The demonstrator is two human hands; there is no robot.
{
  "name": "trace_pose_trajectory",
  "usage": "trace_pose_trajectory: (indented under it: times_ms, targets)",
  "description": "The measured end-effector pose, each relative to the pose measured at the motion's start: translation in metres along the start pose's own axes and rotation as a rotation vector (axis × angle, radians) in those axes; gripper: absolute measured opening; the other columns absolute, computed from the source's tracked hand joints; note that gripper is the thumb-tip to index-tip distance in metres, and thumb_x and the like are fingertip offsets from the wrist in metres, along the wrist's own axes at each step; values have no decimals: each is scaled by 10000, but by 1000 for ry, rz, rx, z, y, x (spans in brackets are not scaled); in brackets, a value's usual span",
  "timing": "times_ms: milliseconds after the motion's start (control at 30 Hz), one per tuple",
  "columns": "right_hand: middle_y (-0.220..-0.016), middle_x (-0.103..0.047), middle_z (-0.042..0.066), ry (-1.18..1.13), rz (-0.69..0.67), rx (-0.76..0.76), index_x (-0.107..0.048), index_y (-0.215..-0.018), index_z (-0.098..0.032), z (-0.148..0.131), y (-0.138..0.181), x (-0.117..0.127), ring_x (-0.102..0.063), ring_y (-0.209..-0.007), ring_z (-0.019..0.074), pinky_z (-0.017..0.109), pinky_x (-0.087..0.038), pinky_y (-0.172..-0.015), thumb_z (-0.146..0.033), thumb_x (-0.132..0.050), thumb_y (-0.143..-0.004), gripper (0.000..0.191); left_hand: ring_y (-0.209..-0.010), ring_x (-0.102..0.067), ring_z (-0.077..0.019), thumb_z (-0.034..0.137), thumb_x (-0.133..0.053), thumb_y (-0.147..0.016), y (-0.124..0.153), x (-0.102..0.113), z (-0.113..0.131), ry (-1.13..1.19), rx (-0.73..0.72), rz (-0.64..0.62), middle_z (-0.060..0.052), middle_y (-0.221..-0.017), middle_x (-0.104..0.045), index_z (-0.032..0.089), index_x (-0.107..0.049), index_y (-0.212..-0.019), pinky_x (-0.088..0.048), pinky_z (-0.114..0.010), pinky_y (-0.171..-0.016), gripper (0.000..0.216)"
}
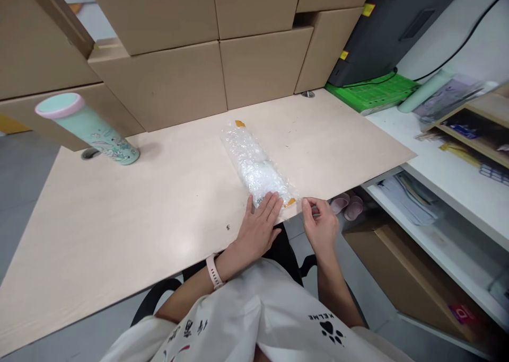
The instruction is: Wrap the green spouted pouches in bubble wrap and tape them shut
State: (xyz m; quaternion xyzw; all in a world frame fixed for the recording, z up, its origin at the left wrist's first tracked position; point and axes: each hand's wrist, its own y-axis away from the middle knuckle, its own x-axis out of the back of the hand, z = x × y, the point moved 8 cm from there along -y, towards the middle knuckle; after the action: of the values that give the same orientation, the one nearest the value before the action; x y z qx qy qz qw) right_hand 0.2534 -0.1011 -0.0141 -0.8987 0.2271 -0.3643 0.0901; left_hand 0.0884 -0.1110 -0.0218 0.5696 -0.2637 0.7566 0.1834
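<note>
Bubble-wrap package (260, 174) | left hand (259, 222): flat atop | right hand (321, 221): pinched (hold unclear)

Near the centre of the frame, the left grip (257, 225) lay flat, palm down, three fingers (267, 207) together, the little finger apart and the thumb jutting right; its forearm (193, 287) slanted in from the lower left. Right of centre, the right grip (321, 225) was curled, thumb and index tips pinched, its forearm (334, 280) angling up from the lower right.

Seems an office — desk (139, 213), shelf (461, 245), stacked cartons (262, 65).
</note>
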Motion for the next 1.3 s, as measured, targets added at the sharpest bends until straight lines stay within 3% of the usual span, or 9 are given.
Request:
trace_pose_trajectory:
  times_ms: [167,367,467,567,667,733,967,1100,1300]
  targets:
    - [-891,-687,85,44,-96,49,-707,-1000,-179,1,-2,-12,-597,-685,190,334,-479,-695,-540,-460,-981,438,-1459,-399,-316,191,-485,-965,-4,1,-1,33,19,77,-165,-1534,-481,156,-348,-1518,-198,-639,-1199,570]
    - [-781,-634,29,-117,-289,26,-677,-855,-203,-7,15,-20,-555,-656,166,307,-441,-649,-517,-528,-961,363,-1321,-549,-294,96,-487,-948,15,11,-1,29,-21,201,-130,-1372,-635,168,-519,-1343,-314,-579,-1137,402]
    - [-651,-560,-15,-409,-509,-134,-643,-768,-205,9,37,-31,-492,-571,138,277,-409,-561,-541,-606,-912,367,-1198,-624,-248,44,-458,-941,34,20,-2,42,-41,293,-88,-1254,-706,188,-581,-1231,-351,-511,-1097,346]
    - [-625,-559,-21,-678,-716,-419,-656,-755,-190,34,71,-56,-486,-531,121,262,-411,-521,-574,-658,-864,399,-1068,-661,-215,35,-481,-920,47,27,-6,89,-23,401,-58,-1126,-749,203,-606,-1146,-404,-438,-1017,309]
    - [-665,-640,17,-944,-729,-760,-685,-766,-160,59,101,-85,-541,-531,121,262,-452,-521,-583,-766,-754,431,-993,-662,-216,24,-532,-870,51,32,-6,132,-24,473,-72,-1063,-756,177,-598,-1147,-437,-394,-913,323]
    - [-710,-689,49,-1007,-715,-816,-684,-780,-161,66,110,-101,-602,-575,151,298,-510,-569,-615,-802,-680,479,-945,-658,-216,11,-542,-846,52,34,-6,153,-35,496,-79,-1029,-756,163,-594,-1156,-441,-371,-842,349]
    - [-842,-745,37,-1209,-714,-767,-698,-847,-231,50,112,-128,-687,-815,219,365,-576,-756,-502,-831,-702,335,-789,-617,-177,48,-583,-826,59,45,-11,282,-75,550,-24,-957,-766,201,-629,-1045,-407,-338,-717,271]
    - [-909,-749,52,-1277,-917,-758,-723,-888,-231,27,126,-125,-686,-914,243,391,-573,-801,-516,-791,-757,320,-812,-628,-181,62,-587,-822,64,46,-13,338,-84,527,-24,-970,-771,209,-639,-1023,-420,-346,-736,254]
    - [-879,-744,52,-1250,-920,-742,-734,-852,-244,11,128,-116,-686,-893,256,372,-571,-756,-631,-811,-679,431,-792,-640,-170,70,-599,-809,64,50,-16,431,-101,528,-13,-951,-776,217,-646,-981,-420,-344,-735,231]
